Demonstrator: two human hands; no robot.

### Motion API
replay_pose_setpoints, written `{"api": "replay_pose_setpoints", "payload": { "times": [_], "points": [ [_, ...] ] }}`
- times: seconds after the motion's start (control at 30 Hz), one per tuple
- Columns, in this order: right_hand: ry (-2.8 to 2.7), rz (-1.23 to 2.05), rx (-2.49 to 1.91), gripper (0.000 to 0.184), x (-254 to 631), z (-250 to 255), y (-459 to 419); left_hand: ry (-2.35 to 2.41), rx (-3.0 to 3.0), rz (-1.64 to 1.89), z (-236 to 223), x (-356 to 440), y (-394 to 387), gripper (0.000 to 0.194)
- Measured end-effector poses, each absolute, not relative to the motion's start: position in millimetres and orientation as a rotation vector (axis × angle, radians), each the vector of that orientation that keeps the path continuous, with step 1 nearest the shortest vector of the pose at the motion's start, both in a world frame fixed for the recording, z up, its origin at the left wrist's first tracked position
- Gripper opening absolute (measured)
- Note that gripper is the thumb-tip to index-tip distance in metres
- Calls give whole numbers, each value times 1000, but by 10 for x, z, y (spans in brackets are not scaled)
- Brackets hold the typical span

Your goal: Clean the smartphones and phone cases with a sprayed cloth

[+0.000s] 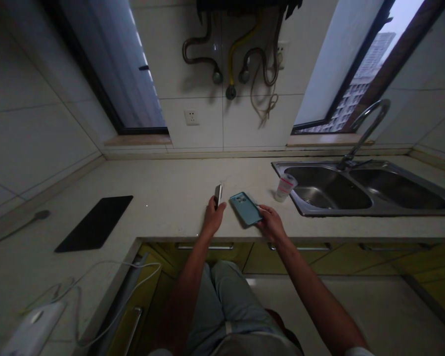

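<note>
The left hand [214,217] is closed around a smartphone [218,196], which stands up out of the grip and is seen nearly edge-on, with the thumb along its right side. Just to the right, the right hand [272,223] pinches the near right corner of a blue-green phone case [245,210], its camera cutouts at the far left end. Phone and case are apart, both over the near part of the pale table [170,198]; in this dim light I cannot be sure whether the case touches the surface. Farther right, a clear plastic cup [285,188] with red markings stands beside the left edge of a double-bowl steel sink [300,207], whose curved faucet [369,116] rises at the far side. Well to the left lies a flat black mat [96,222], and nearer on the left a white device [37,326] sits by a loose white cable [126,264] that hangs past the table edge. Beyond the table, a wall socket [191,117] and bent metal pipes [199,60] are set on the tiled wall [193,141] between two windows.
</note>
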State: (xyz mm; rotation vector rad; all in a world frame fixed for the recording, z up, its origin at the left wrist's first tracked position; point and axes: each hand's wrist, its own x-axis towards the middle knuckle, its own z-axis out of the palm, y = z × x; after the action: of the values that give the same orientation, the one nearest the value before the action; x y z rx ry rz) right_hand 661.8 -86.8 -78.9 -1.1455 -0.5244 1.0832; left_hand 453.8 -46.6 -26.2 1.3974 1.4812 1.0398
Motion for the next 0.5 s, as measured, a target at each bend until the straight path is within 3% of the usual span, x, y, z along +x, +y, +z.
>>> {"api": "replay_pose_setpoints", "payload": {
  "times": [0.2,0.37,0.5],
  "points": [
    [-765,1048,-1210,43,6455,-996,-867,1985,1886,824,-326,4357,-498,82],
    [-1098,724,-1332,50,6494,-1115,-832,2128,2076,735,-445,4341,-500,78],
    [-1315,665,-1355,47,6510,-1129,-941,2176,2136,657,-537,4346,-478,76]
  ]
}}
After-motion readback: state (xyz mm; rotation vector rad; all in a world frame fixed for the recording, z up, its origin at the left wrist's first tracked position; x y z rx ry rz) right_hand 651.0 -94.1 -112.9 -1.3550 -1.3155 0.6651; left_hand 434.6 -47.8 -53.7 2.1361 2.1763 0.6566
